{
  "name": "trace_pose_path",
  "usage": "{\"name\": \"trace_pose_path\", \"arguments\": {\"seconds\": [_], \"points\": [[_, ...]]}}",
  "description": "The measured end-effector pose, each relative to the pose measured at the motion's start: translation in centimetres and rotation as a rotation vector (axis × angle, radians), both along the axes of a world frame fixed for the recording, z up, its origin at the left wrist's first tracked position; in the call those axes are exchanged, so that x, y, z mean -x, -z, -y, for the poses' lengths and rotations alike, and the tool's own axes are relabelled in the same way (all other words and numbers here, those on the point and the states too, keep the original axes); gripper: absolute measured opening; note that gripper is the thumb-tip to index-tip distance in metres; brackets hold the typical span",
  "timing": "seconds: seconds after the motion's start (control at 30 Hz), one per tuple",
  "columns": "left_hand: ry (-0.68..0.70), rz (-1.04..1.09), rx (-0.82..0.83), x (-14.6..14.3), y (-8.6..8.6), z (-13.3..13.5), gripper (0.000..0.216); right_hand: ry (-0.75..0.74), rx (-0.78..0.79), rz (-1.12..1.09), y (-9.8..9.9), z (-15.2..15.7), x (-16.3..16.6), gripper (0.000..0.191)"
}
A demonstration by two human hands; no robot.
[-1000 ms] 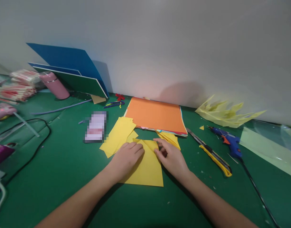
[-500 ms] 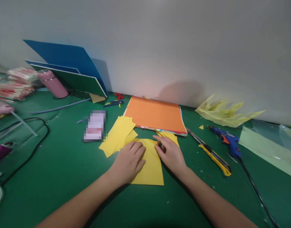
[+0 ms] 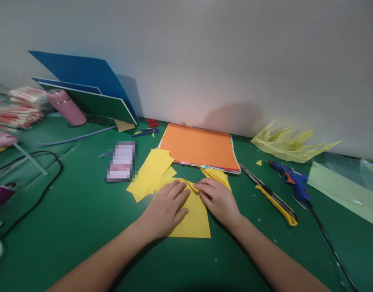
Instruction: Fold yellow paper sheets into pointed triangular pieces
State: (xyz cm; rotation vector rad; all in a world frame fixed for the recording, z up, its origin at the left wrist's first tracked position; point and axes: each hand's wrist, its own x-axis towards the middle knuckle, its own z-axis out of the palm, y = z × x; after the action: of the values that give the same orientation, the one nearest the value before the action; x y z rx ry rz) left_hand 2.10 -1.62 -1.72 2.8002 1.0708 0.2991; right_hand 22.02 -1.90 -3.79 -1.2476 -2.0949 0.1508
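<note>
A yellow sheet of paper [image 3: 192, 221] lies on the green tabletop in front of me. My left hand [image 3: 166, 207] rests flat on its left side, fingers stretched out. At the sheet's upper right edge, my right hand [image 3: 218, 198] pinches the paper between thumb and fingers, and the edge there is bent up in a small fold. Several cut yellow paper pieces [image 3: 151, 172] lie overlapping beyond my left hand. More folded yellow pieces [image 3: 218, 175] sit just past my right hand, partly hidden by it.
A stack of coloured paper with orange on top [image 3: 198, 144] lies ahead. To the right are a yellow utility knife [image 3: 276, 202], a blue glue gun [image 3: 291, 178] and a spiky yellow paper piece [image 3: 292, 146]. A blurred phone-like rectangle [image 3: 122, 161] and a pink bottle [image 3: 67, 107] stand left.
My right hand has moved slightly left and closed on the sheet's upper edge, which is now lifted into a fold. My left hand stays on the sheet.
</note>
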Motion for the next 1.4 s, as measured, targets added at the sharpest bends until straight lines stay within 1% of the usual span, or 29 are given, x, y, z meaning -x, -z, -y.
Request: {"name": "trace_pose_path", "arguments": {"seconds": [0.2, 0.4, 0.63, 0.87, 1.0, 1.27, 1.4], "points": [[-0.044, -0.047, 0.004, 0.0, -0.2, 0.1, 0.036, -0.008, -0.016, 0.062, 0.1, -0.1, -0.2, 0.028], [-0.009, -0.048, -0.008, 0.1, -0.1, -0.2, 0.039, -0.024, -0.023, 0.149, -0.2, -0.1, -0.2, 0.027], [0.001, -0.086, 0.017, -0.1, -0.2, -0.2, 0.041, -0.04, 0.019, 0.245, -0.2, 0.0, -0.4, 0.03], [-0.026, -0.073, 0.05, 0.1, 0.6, -0.3, 0.052, -0.042, -0.036, 0.285, 0.1, 0.2, -0.4, 0.029], [-0.025, -0.039, 0.044, 0.2, 0.9, -0.3, 0.054, -0.065, -0.035, 0.284, 0.2, 0.1, -0.4, 0.026], [-0.077, -0.065, 0.089, -0.3, -0.3, -0.2, 0.055, -0.069, -0.006, 0.288, 0.0, 0.1, -0.4, 0.024], [-0.098, -0.053, 0.103, -0.5, -0.6, -0.2, 0.057, -0.061, -0.007, 0.284, 0.0, 0.1, -0.4, 0.024]]}}
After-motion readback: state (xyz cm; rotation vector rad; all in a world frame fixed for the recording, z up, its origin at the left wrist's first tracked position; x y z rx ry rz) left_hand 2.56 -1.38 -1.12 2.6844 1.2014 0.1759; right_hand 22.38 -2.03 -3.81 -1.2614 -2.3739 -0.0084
